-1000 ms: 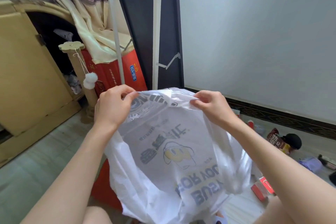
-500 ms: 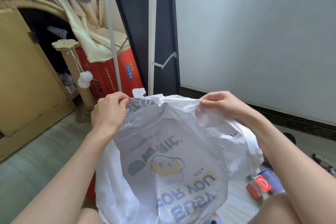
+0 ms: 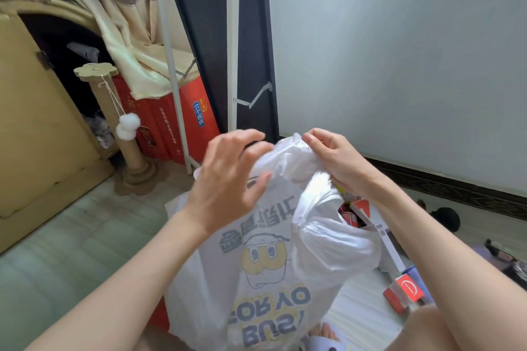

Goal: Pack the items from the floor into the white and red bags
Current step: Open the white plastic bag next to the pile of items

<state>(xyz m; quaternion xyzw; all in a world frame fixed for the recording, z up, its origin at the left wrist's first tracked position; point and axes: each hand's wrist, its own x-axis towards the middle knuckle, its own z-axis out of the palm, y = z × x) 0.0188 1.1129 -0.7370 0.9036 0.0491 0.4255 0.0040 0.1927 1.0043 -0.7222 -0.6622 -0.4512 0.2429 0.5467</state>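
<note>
Between both hands, hanging in mid-air over the floor (image 3: 71, 236): white bag (image 3: 256, 265), printed side facing the camera, cartoon face and blue-and-yellow lettering showing upside down. Bunching at the top, spreading wider toward the bottom, lower edge running out of view.

At the bag's top right, right hand (image 3: 333, 159) pinching the gathered rim, fingers curling round the plastic, thumb and fingertips pressing together on the crumpled edge. At the top left, left hand (image 3: 228, 179) spreading wide, fingers straight and apart, fingertips just touching or hovering against the bag's upper face; not gripping anything. Slight blurring on that hand, so contact hard to confirm. Both hands sitting close together at the bag's top, left a little lower and nearer the camera.

Peeking out under the bag's lower left edge, a strip of red, likely the red bag (image 3: 159, 319), mostly hiding behind the white plastic.

Lying to the right on the floor, well below the right forearm: red box (image 3: 405, 293) with a round logo, white box (image 3: 387, 242) partly covered by the bag, dark round thing (image 3: 445, 219) near the wall, more small items too blurred to name.

Standing at the back left: scratching post (image 3: 128, 128) with white pompoms dangling, red cartons (image 3: 176, 122) behind a white rack leg, cream curtain (image 3: 128, 45) draping over them, yellow cabinet (image 3: 37, 128) at the far left.
</note>
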